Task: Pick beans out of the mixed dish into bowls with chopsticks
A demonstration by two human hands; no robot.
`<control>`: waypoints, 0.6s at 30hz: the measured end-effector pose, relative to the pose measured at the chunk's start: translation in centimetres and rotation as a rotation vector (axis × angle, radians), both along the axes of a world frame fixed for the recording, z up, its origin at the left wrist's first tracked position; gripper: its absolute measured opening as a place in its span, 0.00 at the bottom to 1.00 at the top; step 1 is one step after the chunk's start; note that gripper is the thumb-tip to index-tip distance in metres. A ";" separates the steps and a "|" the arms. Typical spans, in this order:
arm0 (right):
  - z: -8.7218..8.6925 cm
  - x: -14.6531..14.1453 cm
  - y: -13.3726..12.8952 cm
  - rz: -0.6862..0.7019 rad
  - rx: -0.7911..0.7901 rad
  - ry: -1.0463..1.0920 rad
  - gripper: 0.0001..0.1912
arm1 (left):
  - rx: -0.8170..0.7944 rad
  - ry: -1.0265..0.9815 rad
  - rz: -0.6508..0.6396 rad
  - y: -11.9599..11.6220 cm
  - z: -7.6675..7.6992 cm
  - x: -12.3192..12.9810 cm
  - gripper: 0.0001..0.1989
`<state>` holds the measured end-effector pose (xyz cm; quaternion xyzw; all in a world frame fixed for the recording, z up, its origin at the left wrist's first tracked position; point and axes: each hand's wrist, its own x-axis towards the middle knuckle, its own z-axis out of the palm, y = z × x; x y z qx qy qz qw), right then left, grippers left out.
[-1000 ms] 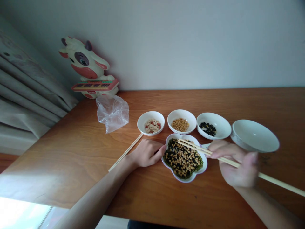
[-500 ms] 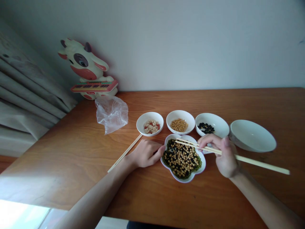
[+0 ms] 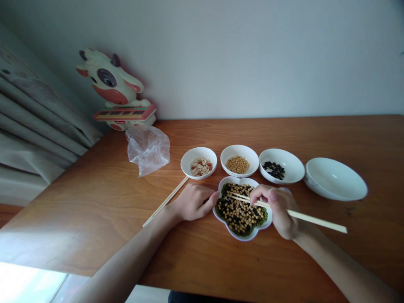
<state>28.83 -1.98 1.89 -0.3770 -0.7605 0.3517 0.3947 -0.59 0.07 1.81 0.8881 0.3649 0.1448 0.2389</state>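
Note:
My right hand [image 3: 282,212] is closed round a pair of pale wooden chopsticks [image 3: 315,220]. Their tips touch the mix in a white flower-shaped dish [image 3: 243,239], toward its upper left. Yellow soybeans, black beans and small green beans fill that dish. At its left rim rests my left hand [image 3: 195,203], fingers curled, with the thumb side gripping the edge. Behind stand a bowl [image 3: 187,160] of pale split nuts with reddish bits, a bowl [image 3: 225,153] of soybeans and a bowl [image 3: 295,166] of black beans.
An empty white bowl [image 3: 341,179] sits at the right end of the row. Another pair of chopsticks [image 3: 164,204] lies left of the dish. A crumpled clear plastic bag [image 3: 149,150] and a cow-shaped toy keyboard [image 3: 124,112] are at the back left, near a curtain [image 3: 38,122].
My right hand has moved left and slightly down over the dish, taking the chopsticks with it; their tips shifted left and lower. My left hand stays at the rim.

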 end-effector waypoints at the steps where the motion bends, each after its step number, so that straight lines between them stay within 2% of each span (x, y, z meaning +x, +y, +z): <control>1: -0.1 0.0 0.0 -0.001 -0.001 0.006 0.31 | -0.003 0.000 0.000 0.0 0.0 0.0 0.24; 5: -0.4 0.1 0.1 0.000 0.004 0.039 0.31 | -0.011 -0.002 0.004 0.0 0.0 0.0 0.24; 12: -0.7 0.4 -0.1 -0.040 -0.030 0.093 0.38 | -0.010 -0.019 -0.010 0.0 -0.1 0.0 0.24; 14: -0.6 0.7 -0.1 -0.057 0.000 0.177 0.38 | -0.005 -0.020 -0.013 0.0 -0.1 0.0 0.24; 18: 0.1 1.7 0.1 -0.098 0.153 0.488 0.39 | 0.002 -0.004 -0.011 0.0 -0.1 0.0 0.24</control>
